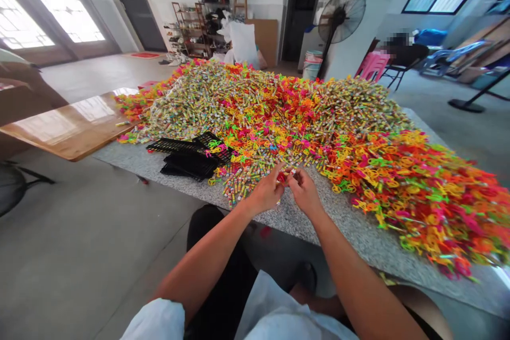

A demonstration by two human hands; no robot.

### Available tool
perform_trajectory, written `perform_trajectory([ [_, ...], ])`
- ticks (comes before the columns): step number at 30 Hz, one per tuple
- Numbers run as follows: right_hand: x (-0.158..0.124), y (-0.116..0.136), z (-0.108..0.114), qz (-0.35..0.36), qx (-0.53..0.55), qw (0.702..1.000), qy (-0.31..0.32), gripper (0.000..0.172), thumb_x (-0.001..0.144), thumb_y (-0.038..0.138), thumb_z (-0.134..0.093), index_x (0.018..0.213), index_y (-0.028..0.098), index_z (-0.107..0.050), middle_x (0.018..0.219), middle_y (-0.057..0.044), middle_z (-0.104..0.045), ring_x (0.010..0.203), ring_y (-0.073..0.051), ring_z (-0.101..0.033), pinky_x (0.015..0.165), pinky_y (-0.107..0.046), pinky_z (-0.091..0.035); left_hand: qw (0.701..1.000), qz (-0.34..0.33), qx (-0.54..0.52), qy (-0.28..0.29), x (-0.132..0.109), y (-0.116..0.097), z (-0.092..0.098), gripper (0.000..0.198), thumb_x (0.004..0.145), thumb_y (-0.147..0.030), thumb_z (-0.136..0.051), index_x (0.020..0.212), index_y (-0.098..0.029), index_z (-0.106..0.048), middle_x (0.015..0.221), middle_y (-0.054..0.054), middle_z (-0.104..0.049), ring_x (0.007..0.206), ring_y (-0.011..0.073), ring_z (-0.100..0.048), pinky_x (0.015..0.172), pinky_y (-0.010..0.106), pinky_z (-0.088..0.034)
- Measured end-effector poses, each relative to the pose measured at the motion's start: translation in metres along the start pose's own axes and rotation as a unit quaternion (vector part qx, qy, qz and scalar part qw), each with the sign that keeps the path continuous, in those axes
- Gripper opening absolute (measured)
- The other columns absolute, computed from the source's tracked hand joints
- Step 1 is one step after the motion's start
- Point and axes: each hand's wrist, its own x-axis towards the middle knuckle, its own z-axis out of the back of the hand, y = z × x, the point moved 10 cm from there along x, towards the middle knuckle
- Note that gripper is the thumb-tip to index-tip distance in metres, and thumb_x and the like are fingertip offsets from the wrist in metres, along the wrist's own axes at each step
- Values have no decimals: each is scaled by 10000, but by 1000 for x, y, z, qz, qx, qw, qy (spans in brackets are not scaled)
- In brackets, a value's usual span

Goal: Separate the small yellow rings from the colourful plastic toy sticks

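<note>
My left hand (268, 191) and my right hand (303, 191) meet over the grey speckled table (350, 228), fingertips pinched together on a small red plastic piece (283, 176). A huge heap of small colourful plastic pieces (279, 111) covers the table behind and to the right of my hands. Small tube-like pieces (235, 187) lie scattered just left of my left hand.
Black plastic trays (187, 156) are stacked at the left of the heap. A wooden tabletop (67, 127) adjoins the table on the left. A standing fan (340, 16), pink stool (372, 66), chairs and a shoe rack (191, 29) stand behind.
</note>
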Motion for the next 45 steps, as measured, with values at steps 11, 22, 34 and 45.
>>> perform_trajectory([
  [11,-26,-15,55,-13,-46,999,-14,212,914,450,-585,928,238,-583,888,-22,-675,813,-193,-626,776,-320,-512,995,-22,-28,92,13,-10,-52,838,848,-209,-680,1590,-269,-295,1015,48,-714,829,167,-670,816,314,-518],
  [22,-42,-52,63,-134,28,990,-24,295,864,503,-645,932,217,-661,820,-18,-700,742,-181,-649,734,-318,-536,942,112,-303,89,10,35,-69,766,793,-305,-764,1480,-234,-431,833,-2,-635,663,132,-629,560,240,-528],
  [34,-43,-71,68,-204,16,978,37,274,823,447,-704,932,198,-672,698,10,-647,526,-119,-527,471,-249,-447,960,86,-244,105,11,36,-78,218,906,-330,-614,1066,-183,-596,853,14,-637,737,119,-588,672,244,-483],
  [45,-49,-81,68,-202,57,977,25,337,774,459,-760,964,185,-707,704,12,-640,535,-113,-524,486,-249,-445,956,100,-260,97,7,43,-87,245,884,-370,-660,1029,-175,-627,846,18,-666,752,131,-617,685,251,-485],
])
